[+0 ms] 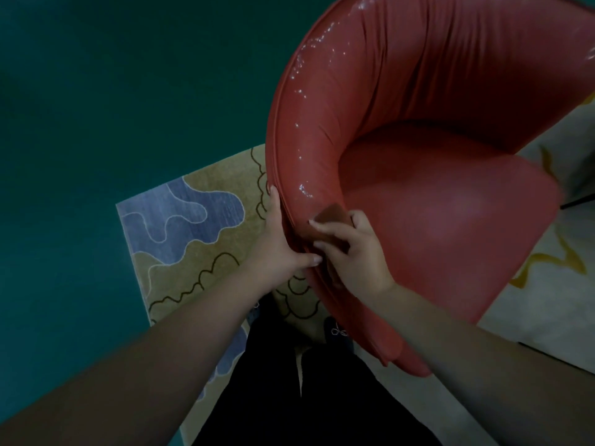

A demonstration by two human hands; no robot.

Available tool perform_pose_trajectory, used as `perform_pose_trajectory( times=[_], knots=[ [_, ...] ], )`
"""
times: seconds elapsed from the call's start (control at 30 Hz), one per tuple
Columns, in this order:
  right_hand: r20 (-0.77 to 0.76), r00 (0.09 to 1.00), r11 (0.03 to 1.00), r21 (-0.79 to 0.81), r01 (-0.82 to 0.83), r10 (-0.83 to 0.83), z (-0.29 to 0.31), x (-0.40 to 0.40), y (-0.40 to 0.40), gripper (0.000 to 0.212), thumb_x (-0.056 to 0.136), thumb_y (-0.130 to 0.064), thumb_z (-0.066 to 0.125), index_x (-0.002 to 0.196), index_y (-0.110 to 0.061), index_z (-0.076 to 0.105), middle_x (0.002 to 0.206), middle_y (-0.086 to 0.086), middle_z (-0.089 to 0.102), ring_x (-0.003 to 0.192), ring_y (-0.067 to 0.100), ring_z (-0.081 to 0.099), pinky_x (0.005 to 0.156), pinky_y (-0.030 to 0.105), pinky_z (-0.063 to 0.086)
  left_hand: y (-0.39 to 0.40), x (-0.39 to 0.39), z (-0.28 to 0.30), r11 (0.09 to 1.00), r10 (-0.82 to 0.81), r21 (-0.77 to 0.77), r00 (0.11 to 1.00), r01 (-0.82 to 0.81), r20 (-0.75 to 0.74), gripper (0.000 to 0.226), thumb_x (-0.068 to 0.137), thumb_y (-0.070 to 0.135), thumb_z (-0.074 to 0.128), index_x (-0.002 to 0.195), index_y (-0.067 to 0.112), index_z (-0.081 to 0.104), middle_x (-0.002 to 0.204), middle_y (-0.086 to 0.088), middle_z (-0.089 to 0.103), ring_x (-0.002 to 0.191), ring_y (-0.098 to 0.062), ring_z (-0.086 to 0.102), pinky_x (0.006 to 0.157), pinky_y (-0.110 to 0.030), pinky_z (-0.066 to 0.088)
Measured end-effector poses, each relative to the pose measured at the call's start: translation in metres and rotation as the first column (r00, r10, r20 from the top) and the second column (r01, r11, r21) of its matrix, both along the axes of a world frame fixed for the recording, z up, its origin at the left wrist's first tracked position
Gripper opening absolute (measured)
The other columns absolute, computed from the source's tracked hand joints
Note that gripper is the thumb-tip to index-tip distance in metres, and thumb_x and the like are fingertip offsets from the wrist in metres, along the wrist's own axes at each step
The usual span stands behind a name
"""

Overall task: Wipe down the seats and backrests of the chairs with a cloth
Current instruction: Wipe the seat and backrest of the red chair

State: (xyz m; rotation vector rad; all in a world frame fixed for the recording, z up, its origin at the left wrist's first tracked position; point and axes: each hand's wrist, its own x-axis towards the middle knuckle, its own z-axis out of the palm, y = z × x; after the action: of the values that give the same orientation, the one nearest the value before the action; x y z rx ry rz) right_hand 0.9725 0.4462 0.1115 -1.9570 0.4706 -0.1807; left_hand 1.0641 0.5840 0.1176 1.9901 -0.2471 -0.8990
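Observation:
A red armchair (450, 194) with a curved, wrinkled backrest and rounded seat fills the right of the view. Wet shiny streaks run along the backrest's top rim. My left hand (277, 239) grips the outer side of the rim's near end, fingers along the outside and thumb on the inner face. My right hand (351, 249) holds a small brownish-red cloth (331, 217) and presses it against the inner face of the backrest, just beside my left thumb. Much of the cloth is hidden under my fingers.
The chair stands on a patterned rug (193, 226) with blue and beige shapes; dark teal floor (112, 91) lies to the left. A pale rug with yellow marks (547, 268) lies to the right. My dark trouser legs (289, 397) and feet are just below the chair.

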Motion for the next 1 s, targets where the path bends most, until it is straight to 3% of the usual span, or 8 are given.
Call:
perform_pose_trajectory(
  times=[0.1,0.17,0.3,0.4,0.47,0.7,0.9,1.0],
  knots=[
    [0.004,1.0,0.999,-0.041,-0.024,0.024,-0.002,-0.01,0.0,0.037,0.083,-0.01,0.073,0.11,-0.034,0.072,0.102,-0.005,0.048,0.093,0.017,0.057,0.086,0.029,0.051,0.002,0.005,0.0,1.0,-0.02,-0.01,1.0,0.02,0.007,0.14,0.064,0.018,0.089,0.147,0.04,-0.022,0.159,0.008,0.014,0.138,-0.008,0.029,0.075,0.003,0.036],
    [0.006,0.999,0.998,-0.052,0.032,-0.032,-0.005,0.017,-0.002,0.034,0.081,-0.008,0.074,0.108,-0.029,0.073,0.104,0.0,0.049,0.097,0.017,0.056,0.091,0.023,0.048,0.004,0.009,0.002,0.999,-0.027,-0.022,0.999,0.027,-0.026,0.139,0.065,0.015,0.088,0.147,0.039,-0.022,0.157,0.011,0.017,0.135,-0.004,0.034,0.077,0.002,0.039],
    [0.018,0.993,0.993,-0.031,0.117,-0.117,-0.002,0.062,-0.002,0.031,0.082,-0.011,0.074,0.109,-0.027,0.073,0.107,-0.001,0.049,0.102,0.01,0.054,0.094,0.008,0.04,0.004,0.015,0.002,0.998,-0.058,-0.04,0.998,0.057,-0.027,0.138,0.066,0.011,0.087,0.148,0.037,-0.021,0.141,0.023,0.025,0.107,0.025,0.044,0.078,-0.001,0.043],
    [0.023,0.998,0.998,-0.019,0.062,-0.062,-0.003,0.032,0.002,0.035,0.085,-0.012,0.072,0.11,-0.037,0.071,0.105,-0.009,0.047,0.087,0.012,0.059,0.077,0.016,0.051,0.003,0.019,0.007,0.997,-0.072,-0.006,0.997,0.072,-0.025,0.139,0.064,0.016,0.088,0.147,0.04,-0.021,0.154,0.016,0.018,0.133,-0.003,0.038,0.105,-0.024,0.04],
    [0.014,1.0,0.999,0.029,0.026,-0.027,-0.002,0.015,0.005,0.035,0.086,-0.011,0.072,0.108,-0.038,0.072,0.103,-0.013,0.046,0.077,0.014,0.058,0.068,0.019,0.051,0.003,0.024,0.01,0.997,-0.073,0.003,0.997,0.073,-0.015,0.139,0.064,0.018,0.088,0.147,0.042,-0.02,0.158,0.011,0.016,0.137,-0.01,0.033,0.105,-0.027,0.036],
    [0.01,0.985,0.983,-0.063,0.174,-0.174,0.002,0.091,0.001,0.029,0.082,-0.014,0.075,0.108,-0.026,0.073,0.109,0.001,0.05,0.1,0.009,0.053,0.086,0.002,0.038,0.003,0.033,0.01,0.997,-0.075,-0.006,0.997,0.075,-0.028,0.139,0.063,0.017,0.089,0.147,0.04,-0.019,0.153,0.013,0.025,0.13,-0.006,0.041,0.097,-0.021,0.039],
    [0.026,0.997,0.994,-0.081,0.068,-0.066,0.001,0.03,0.013,0.037,0.085,-0.011,0.072,0.109,-0.039,0.071,0.103,-0.013,0.048,0.093,0.014,0.06,0.082,0.034,0.055,0.003,0.045,0.01,0.996,-0.086,-0.03,0.995,0.084,-0.046,0.136,0.066,0.014,0.087,0.148,0.042,-0.017,0.155,0.009,0.022,0.134,-0.012,0.039,0.107,-0.038,0.042],
    [-0.013,0.992,0.987,-0.102,0.121,-0.123,-0.002,0.056,0.006,0.031,0.083,-0.012,0.073,0.105,-0.035,0.073,0.104,-0.006,0.049,0.099,0.015,0.057,0.087,0.03,0.053,0.001,0.054,0.011,0.995,-0.083,-0.066,0.994,0.079,-0.073,0.135,0.066,0.009,0.086,0.149,0.04,-0.015,0.149,0.018,0.021,0.134,-0.012,0.037,0.107,-0.041,0.041]
  ],
)
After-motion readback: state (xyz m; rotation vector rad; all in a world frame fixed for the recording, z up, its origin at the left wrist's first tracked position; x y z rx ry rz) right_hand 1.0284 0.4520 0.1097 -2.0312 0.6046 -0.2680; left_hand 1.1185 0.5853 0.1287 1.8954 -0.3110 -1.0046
